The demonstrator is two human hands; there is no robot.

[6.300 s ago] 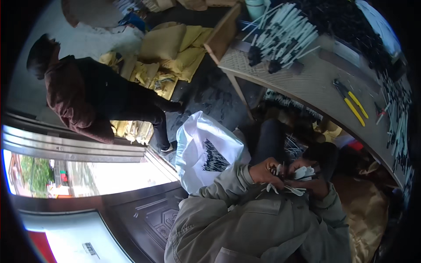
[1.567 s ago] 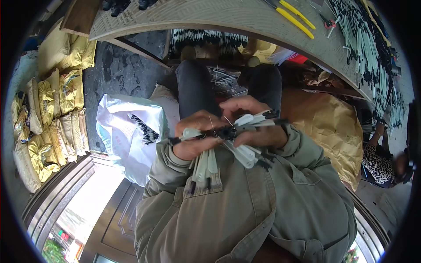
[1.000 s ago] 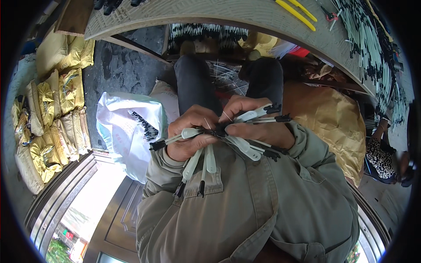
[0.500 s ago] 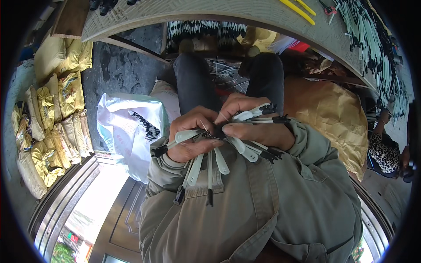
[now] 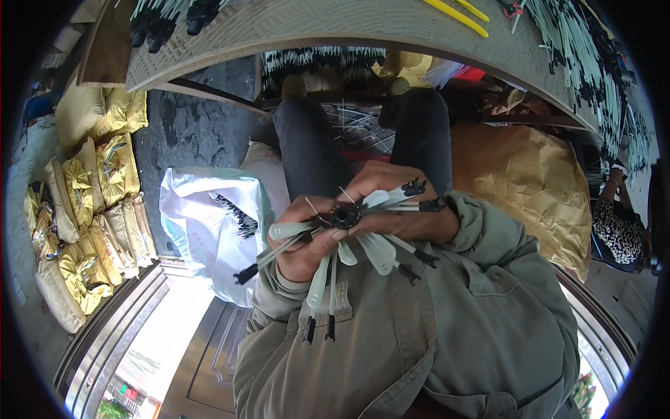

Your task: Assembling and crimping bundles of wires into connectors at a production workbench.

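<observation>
In front of my chest is a black round hub [image 5: 345, 216], with several pale plastic strips fanning out from it. Some strips are flat and paddle-shaped like the pale paddle [image 5: 377, 254]; others are thin rods with black forked tips [image 5: 330, 328]. My left hand [image 5: 301, 250] grips the hub's near left side, thumb pressed against it. From the far right, my right hand [image 5: 391, 185] closes round the same hub, and strips stick out past its fingers. A thin wire end [image 5: 346, 193] rises beside the hub. Fingers beneath the hub are hidden.
A white bag [image 5: 209, 209] with black-tipped parts lies left of my knees. Stacked yellow sacks [image 5: 84, 209] stand further left; a large brown sack [image 5: 520, 188] is at right. The table [image 5: 307, 31] ahead holds a yellow-handled tool [image 5: 457, 15] and bundled rods [image 5: 583, 66]. Another person [image 5: 618, 223] sits far right.
The hub has turned up so its round open end shows, and the strips round it have shifted. My left thumb has moved onto its near edge. The view has tilted slightly.
</observation>
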